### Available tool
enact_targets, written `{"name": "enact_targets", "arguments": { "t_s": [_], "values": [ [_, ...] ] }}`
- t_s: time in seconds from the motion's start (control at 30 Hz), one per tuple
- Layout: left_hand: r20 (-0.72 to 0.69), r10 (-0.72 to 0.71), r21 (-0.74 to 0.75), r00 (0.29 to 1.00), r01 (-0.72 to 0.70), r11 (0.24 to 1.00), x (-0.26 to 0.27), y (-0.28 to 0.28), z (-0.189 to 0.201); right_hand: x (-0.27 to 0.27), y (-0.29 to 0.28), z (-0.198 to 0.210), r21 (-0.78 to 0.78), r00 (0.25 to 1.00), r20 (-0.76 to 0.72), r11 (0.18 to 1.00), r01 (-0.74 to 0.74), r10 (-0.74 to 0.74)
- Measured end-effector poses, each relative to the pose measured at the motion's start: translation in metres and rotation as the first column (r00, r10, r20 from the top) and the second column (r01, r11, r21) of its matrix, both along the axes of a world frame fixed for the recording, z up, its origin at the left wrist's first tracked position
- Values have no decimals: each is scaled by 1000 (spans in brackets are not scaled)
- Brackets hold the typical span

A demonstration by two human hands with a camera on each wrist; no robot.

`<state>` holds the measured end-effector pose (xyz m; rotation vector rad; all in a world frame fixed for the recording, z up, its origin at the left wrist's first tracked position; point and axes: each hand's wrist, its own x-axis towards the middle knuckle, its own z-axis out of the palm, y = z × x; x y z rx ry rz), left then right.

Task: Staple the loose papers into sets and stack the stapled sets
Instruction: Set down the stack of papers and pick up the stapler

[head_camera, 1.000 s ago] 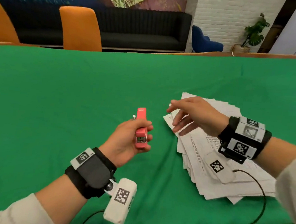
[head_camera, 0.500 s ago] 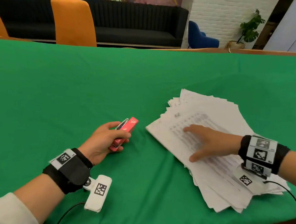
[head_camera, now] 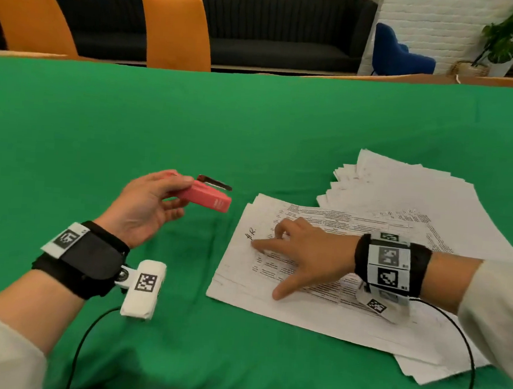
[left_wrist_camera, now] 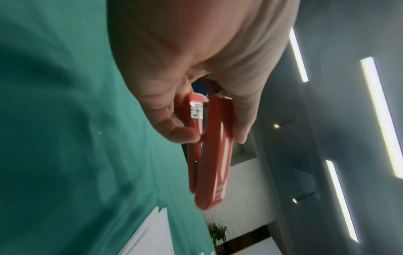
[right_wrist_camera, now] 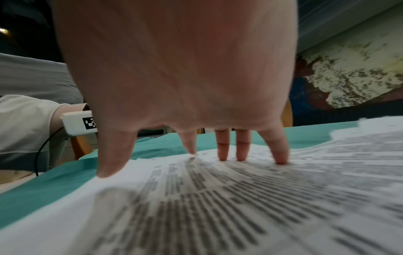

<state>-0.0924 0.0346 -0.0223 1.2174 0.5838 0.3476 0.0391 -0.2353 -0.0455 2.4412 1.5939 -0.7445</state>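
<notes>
A red stapler (head_camera: 208,197) is held in my left hand (head_camera: 149,205) just above the green cloth, its mouth pointing right toward the papers; the left wrist view shows thumb and fingers curled round the stapler (left_wrist_camera: 209,150). A fanned pile of printed papers (head_camera: 400,210) lies at the right. On top, a small set of sheets (head_camera: 260,288) is slid left of the pile. My right hand (head_camera: 302,255) lies spread on this set, fingertips (right_wrist_camera: 222,155) pressing the printed page (right_wrist_camera: 240,207) near its top left corner.
The green cloth-covered table (head_camera: 193,123) stretches wide to the left and back. Two orange chairs (head_camera: 177,27) stand beyond the far edge, with a dark sofa (head_camera: 291,29) behind. Wrist-camera cables trail near the front edge.
My right hand came down flat on the papers and slid the top sheets leftward off the pile. My left hand turned the stapler from upright to lying sideways, mouth toward the papers.
</notes>
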Motion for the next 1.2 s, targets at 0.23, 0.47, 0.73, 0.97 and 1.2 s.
{"name": "enact_targets", "arguments": {
  "t_s": [0.23, 0.47, 0.73, 0.97, 1.2],
  "values": [
    [-98, 20, -149, 995, -34, 988, 4, 6, -19, 4, -5, -1, -68, 997, -32, 995, -67, 65],
    [-328, -189, 424, 926, 323, 846, 30, -18, -25, 13, -13, 4, -17, 997, 4, 997, -74, 74],
    [-626, -205, 689, 752, 657, 306, 41, -30, -21, 11, -15, -4, 34, 998, 40, 998, -50, 49],
    [-815, 64, 563, 576, 813, -145, 22, -26, -10, 28, -27, -9, 103, 984, -101, 983, 154, -144],
    [-660, -58, 751, 749, 656, -70, 47, -36, 11, 43, -33, -18, 92, 971, -137, 973, 210, -196]
  ]
}}
